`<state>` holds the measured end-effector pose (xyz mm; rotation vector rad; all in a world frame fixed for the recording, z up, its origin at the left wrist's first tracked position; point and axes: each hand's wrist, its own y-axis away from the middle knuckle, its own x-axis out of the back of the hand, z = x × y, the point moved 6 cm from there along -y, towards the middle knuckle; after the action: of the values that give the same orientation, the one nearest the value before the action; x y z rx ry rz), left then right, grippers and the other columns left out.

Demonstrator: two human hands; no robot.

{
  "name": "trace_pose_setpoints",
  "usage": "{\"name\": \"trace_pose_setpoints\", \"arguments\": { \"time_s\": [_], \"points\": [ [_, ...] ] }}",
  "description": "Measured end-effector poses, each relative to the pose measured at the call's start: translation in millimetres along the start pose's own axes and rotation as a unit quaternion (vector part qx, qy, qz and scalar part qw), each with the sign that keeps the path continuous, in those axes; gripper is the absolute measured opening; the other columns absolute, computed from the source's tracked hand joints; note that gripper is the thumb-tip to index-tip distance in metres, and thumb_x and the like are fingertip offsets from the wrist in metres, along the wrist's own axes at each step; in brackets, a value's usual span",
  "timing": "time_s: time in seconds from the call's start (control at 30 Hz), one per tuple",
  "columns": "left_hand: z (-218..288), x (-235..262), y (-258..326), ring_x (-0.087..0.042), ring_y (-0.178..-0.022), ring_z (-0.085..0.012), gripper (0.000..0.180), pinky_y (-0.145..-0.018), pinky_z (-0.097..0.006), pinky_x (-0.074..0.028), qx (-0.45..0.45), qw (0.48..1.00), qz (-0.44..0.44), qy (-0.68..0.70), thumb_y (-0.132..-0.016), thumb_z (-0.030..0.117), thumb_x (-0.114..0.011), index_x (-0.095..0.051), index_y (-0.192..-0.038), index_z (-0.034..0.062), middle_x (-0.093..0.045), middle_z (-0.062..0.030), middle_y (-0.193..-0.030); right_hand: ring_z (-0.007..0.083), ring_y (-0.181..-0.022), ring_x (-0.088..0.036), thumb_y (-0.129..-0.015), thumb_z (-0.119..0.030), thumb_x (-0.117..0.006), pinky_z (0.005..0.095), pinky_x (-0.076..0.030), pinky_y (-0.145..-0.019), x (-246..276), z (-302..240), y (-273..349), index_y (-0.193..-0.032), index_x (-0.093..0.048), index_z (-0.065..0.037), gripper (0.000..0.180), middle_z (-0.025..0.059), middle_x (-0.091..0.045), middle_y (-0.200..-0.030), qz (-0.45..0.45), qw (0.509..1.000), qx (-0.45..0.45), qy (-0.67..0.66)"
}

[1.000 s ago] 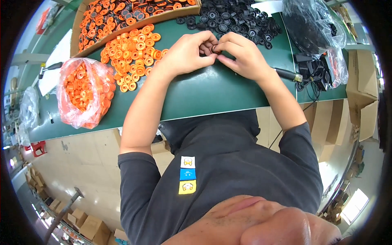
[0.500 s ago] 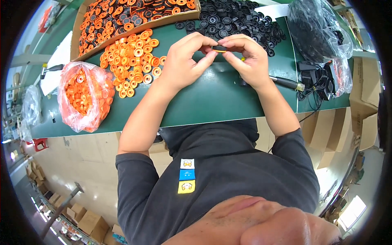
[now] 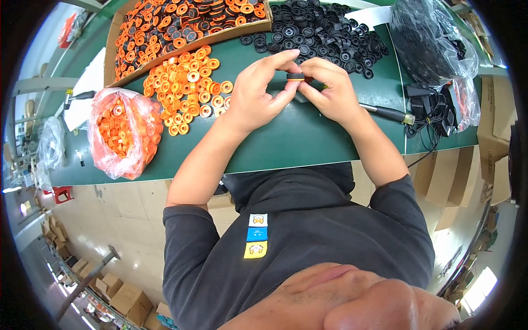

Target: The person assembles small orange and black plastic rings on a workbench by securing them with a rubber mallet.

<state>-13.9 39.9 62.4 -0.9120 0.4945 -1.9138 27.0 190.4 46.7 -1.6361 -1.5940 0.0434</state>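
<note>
My left hand [image 3: 258, 93] and my right hand [image 3: 328, 91] meet above the green table [image 3: 308, 143]. Between their fingertips they pinch a small round part [image 3: 296, 77], black on top with an orange layer under it. Both hands grip it, thumbs below and forefingers above. A loose heap of orange rings [image 3: 187, 91] lies just left of my left hand. A heap of black rings [image 3: 322, 30] lies right behind my hands.
A cardboard tray [image 3: 181, 27] with mixed orange and black parts stands at the back left. A clear bag of orange rings [image 3: 121, 132] sits at the left. A bag of black parts [image 3: 429, 38], cables [image 3: 434, 107] and a slim tool [image 3: 385, 113] lie at the right.
Both hands have drawn slightly nearer to me and lifted off the table, still together. The small part now shows between the fingertips as a black and orange stack.
</note>
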Motion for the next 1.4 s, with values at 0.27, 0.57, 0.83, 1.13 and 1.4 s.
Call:
{"name": "trace_pose_setpoints", "arguments": {
  "time_s": [0.27,0.57,0.83,1.13,1.4],
  "points": [
    [-0.3,-1.7,1.5,-0.071,-0.087,-0.0263,0.060,-0.082,-0.037,-0.055,-0.016,1.000,0.001,-0.008,-0.078,-0.002,-0.073,-0.056,-0.134,0.0086,-0.074,-0.0079,-0.101,0.0251,-0.074,-0.067,-0.079,-0.004,-0.076,0.0352,-0.053,-0.068,-2.8,-0.3,-0.1,-0.096,-0.065,0.002,0.021,0.0128,-0.065,-0.089,-0.024,0.999,-0.026,-0.020],
    [-13.4,-7.6,3.5,-0.069,-0.100,-0.0210,0.047,-0.090,-0.033,-0.054,0.060,0.996,-0.011,0.067,-0.091,-0.004,-0.065,-0.051,-0.135,0.0009,-0.070,-0.0146,-0.114,0.0196,-0.071,-0.068,-0.083,-0.003,-0.073,0.0301,-0.055,-0.066,12.4,-0.7,-0.8,-0.100,-0.070,0.001,0.017,0.0114,-0.066,-0.087,0.028,0.999,-0.005,-0.044],
    [-87.9,62.1,-60.4,-0.069,-0.088,-0.0147,0.023,-0.078,-0.030,-0.055,0.115,0.986,0.093,-0.079,-0.092,0.009,-0.068,-0.067,-0.114,0.0026,-0.072,-0.0082,-0.100,0.0313,-0.093,-0.066,-0.082,-0.016,-0.074,0.0386,-0.053,-0.085,19.2,20.3,-1.2,-0.100,-0.072,-0.002,0.022,0.0124,-0.068,-0.097,0.029,0.994,-0.059,0.083],
    [-75.0,93.3,-24.5,-0.070,-0.089,-0.0282,0.030,-0.080,-0.039,-0.056,0.213,0.922,-0.062,-0.316,-0.086,0.025,-0.071,-0.069,-0.108,0.0041,-0.070,-0.0150,-0.098,0.0339,-0.102,-0.063,-0.080,-0.020,-0.076,0.0423,-0.051,-0.092,18.4,28.8,-1.1,-0.107,-0.072,-0.004,0.032,0.0138,-0.066,-0.104,-0.039,0.987,-0.076,0.136],
    [-28.2,42.1,39.7,-0.065,-0.093,-0.0353,0.018,-0.084,-0.046,-0.054,0.106,0.858,-0.171,-0.473,-0.083,0.015,-0.068,-0.070,-0.097,0.0032,-0.065,-0.0162,-0.093,0.0336,-0.112,-0.059,-0.081,-0.022,-0.076,0.0421,-0.047,-0.100,-9.2,10.4,6.2,-0.116,-0.069,-0.003,0.041,0.0146,-0.062,-0.119,-0.132,0.968,-0.020,0.212]
  ]
}}
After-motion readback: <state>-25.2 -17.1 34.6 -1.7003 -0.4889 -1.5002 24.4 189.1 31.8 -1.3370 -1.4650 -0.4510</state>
